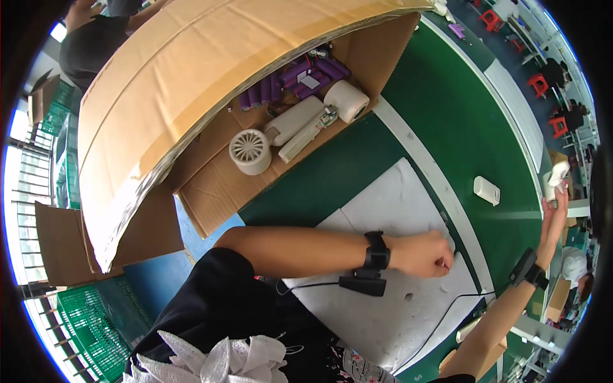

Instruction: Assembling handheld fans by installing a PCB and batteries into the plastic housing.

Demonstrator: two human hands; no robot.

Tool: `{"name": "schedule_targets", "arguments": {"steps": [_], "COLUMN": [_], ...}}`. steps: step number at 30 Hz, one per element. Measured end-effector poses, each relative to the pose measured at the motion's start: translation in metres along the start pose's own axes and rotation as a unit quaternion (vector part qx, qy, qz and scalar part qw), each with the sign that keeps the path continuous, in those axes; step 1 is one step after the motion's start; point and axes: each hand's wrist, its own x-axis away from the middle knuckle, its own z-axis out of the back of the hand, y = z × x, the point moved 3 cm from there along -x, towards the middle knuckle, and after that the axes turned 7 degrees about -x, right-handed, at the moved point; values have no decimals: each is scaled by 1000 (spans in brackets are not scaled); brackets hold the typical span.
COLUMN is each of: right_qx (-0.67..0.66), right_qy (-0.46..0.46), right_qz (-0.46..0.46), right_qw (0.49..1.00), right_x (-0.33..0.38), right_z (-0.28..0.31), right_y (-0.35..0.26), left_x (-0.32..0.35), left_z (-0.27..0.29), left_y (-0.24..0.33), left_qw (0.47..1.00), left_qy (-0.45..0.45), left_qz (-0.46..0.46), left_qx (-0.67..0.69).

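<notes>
My left hand (423,254) is curled into a fist low over the white foam sheet (377,306); nothing sticks out of it, and its inside is hidden. Far to the right, my right hand (557,198) is raised with its fingers round a white plastic part (557,177), too small to tell its kind. On the green table between my hands lies a white oblong plastic piece (487,191). Beyond my left arm, a tipped cardboard box (211,185) holds a white handheld fan (250,152) with a round grille, other white fan parts (345,102) and several purple battery cells (313,76).
A pale strip (415,134) crosses the green table (447,102). A thin black cable (440,322) runs over the foam between my wrists' black bands. Green crates (86,332) stand at lower left. A person in dark clothes (96,48) is behind the box; red stools (539,84) stand far right.
</notes>
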Motion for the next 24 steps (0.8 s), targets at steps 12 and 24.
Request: {"name": "schedule_targets", "arguments": {"steps": [12, 24], "right_qx": [135, 207], "right_qy": [-294, -134], "right_qz": [-153, -16], "right_qw": [934, 969], "right_x": [250, 337], "right_z": [-70, -81], "right_y": [-49, 25], "left_x": [97, 277], "left_z": [108, 211], "left_y": [132, 87], "left_qw": [942, 480], "left_qy": [186, 571], "left_qz": [-29, 315], "left_qx": [-277, -588]}}
